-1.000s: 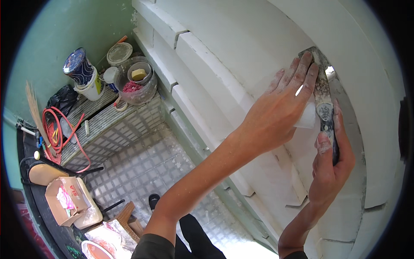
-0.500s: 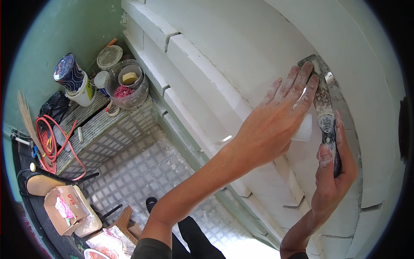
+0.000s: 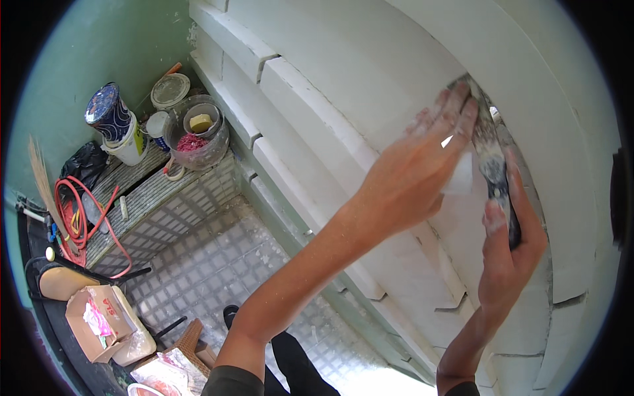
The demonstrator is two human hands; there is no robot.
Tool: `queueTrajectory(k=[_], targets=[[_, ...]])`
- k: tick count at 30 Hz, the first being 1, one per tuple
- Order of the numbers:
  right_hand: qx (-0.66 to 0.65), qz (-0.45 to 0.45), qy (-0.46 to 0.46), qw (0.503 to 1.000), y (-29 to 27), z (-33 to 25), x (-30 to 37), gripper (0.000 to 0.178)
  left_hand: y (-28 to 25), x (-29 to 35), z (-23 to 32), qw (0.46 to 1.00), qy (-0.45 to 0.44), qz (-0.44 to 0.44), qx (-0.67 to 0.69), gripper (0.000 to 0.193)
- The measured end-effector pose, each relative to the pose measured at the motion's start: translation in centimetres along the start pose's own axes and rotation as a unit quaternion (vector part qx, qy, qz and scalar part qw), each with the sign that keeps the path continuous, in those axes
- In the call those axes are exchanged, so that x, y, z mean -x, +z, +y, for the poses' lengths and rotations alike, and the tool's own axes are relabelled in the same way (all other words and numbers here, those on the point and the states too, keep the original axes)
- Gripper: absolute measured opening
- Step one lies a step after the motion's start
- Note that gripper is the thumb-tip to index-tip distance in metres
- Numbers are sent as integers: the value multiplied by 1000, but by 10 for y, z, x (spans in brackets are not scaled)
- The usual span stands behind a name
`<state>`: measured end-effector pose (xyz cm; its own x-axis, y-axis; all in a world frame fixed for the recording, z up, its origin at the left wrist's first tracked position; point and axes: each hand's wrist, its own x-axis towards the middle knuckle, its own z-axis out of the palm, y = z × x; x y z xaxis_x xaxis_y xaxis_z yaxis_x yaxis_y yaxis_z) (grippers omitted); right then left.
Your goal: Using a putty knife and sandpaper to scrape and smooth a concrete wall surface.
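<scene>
My right hand (image 3: 508, 254) is closed round the dark handle of a putty knife (image 3: 489, 145), whose dirty metal blade lies along the curved seam in the white panelling (image 3: 370, 72). My left hand (image 3: 403, 175), dusty with white powder, reaches across from below. Its fingertips rest against the upper part of the blade. A white flat piece (image 3: 460, 177) sticks out from under the left palm, and a bright bit shows between the fingers; the thumb's hold on it is mostly hidden.
White stepped ledges (image 3: 317, 109) slope down beside the panelling. On a ridged shelf (image 3: 142, 191) at left stand a clear tub (image 3: 208, 155), a paint bucket (image 3: 129, 145) and a coiled red hose (image 3: 72, 224). Lower left are a cardboard box (image 3: 92, 327) and a stool (image 3: 69, 280).
Both hands have slid slightly up and left along the seam with the putty knife. The white flat piece under my left hand has shifted along with it.
</scene>
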<state>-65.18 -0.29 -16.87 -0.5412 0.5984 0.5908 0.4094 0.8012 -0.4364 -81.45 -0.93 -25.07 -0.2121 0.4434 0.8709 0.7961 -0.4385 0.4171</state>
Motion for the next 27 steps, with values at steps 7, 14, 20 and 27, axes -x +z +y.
queueTrajectory(k=[7, 14, 20, 27], targets=[[49, 13, -51, 997, 3, 8, 6, 52, 14, 7, 2, 1000, -4, 3, 25, 101], [45, -39, 62, 996, 0, -17, 1, 50, 2, 0, -11, 999, 14, -3, -32, 96], [42, 9, -71, 997, 25, -4, -33, 48, -6, -13, -30, 999, -21, 34, -22, 92], [-46, -3, 16, 999, 7, 5, 9, 50, -3, 9, 0, 1000, 2, -20, -18, 97]])
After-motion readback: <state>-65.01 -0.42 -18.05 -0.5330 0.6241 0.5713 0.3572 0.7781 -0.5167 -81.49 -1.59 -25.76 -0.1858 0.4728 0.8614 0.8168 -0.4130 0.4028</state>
